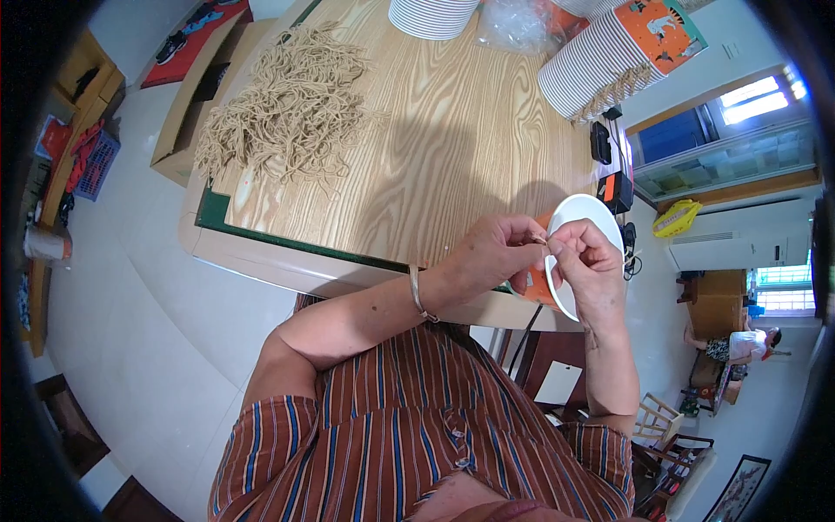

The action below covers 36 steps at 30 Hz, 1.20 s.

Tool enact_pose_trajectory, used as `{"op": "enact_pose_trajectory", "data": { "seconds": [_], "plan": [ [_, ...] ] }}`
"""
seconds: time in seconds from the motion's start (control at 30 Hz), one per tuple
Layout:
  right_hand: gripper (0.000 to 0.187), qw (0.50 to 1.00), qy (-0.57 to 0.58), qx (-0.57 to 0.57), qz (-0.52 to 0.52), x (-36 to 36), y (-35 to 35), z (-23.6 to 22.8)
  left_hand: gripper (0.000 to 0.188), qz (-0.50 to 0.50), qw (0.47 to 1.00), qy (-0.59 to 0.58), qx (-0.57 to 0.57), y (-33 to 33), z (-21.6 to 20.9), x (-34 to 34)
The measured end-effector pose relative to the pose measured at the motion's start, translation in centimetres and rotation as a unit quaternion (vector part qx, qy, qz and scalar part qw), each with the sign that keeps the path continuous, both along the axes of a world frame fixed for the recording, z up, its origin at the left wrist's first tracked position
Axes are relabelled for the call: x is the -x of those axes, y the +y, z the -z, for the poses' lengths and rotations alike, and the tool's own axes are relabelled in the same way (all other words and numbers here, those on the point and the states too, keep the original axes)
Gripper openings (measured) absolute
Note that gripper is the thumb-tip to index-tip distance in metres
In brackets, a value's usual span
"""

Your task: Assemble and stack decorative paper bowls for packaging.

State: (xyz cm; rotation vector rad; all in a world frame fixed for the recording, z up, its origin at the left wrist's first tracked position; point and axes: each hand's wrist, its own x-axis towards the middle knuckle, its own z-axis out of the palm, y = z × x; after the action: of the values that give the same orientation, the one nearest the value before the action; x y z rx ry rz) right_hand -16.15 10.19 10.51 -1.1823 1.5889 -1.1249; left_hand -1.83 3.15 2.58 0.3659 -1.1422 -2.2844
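The left hand [504,248] and the right hand [591,261] are meeting at the rim of a paper cup [590,209], each closing its thumb and forefinger in a pinch around something thin, apparently a bit of string, though it is too small to make out clearly. The cup is tilting over at the near right edge of the wooden table [417,130], its white mouth facing right and its orange outside partly hiding behind the left hand. A bracelet [417,291] is circling the left wrist. On the far left of the table, a loose heap of tan string [278,113] is spreading out, with a cardboard box [174,135] standing just beside the table. At the far right, a long stack of cups [591,83] is leaning, with short tan strings showing along its side, while a clear plastic bag [513,26] is lying between it and another stack of white cups [432,16].
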Motion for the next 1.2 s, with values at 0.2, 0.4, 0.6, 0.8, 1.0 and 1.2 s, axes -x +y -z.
{"op": "enact_pose_trajectory", "data": {
  "seconds": [0.2,0.4,0.6,0.8,1.0,1.2],
  "plan": [
    [0.003,1.000,-0.013,0.000,0.010,0.0,0.0,0.3,0.013,0.000,0.999,0.024,0.025,0.0,0.0,0.0],
    [0.003,1.000,-0.027,-0.001,0.012,-0.1,-0.1,0.2,0.014,0.018,0.999,0.009,0.031,-0.1,0.0,0.1],
    [0.002,0.999,-0.028,0.004,0.017,0.2,0.0,0.6,0.011,-0.004,0.998,0.009,0.060,0.2,0.5,0.7],
    [0.002,0.999,-0.035,0.006,0.013,0.2,0.1,0.5,0.011,-0.018,0.999,-0.006,0.044,0.3,0.8,0.9],
    [0.006,0.997,-0.062,-0.030,0.038,0.6,0.5,-0.1,0.013,-0.009,0.999,-0.024,0.044,-0.1,-0.1,0.4],
    [0.011,0.995,0.100,0.007,-0.028,1.0,1.1,-0.6,0.015,-0.023,0.998,-0.036,0.055,-0.2,-0.2,0.5]
  ]
}}
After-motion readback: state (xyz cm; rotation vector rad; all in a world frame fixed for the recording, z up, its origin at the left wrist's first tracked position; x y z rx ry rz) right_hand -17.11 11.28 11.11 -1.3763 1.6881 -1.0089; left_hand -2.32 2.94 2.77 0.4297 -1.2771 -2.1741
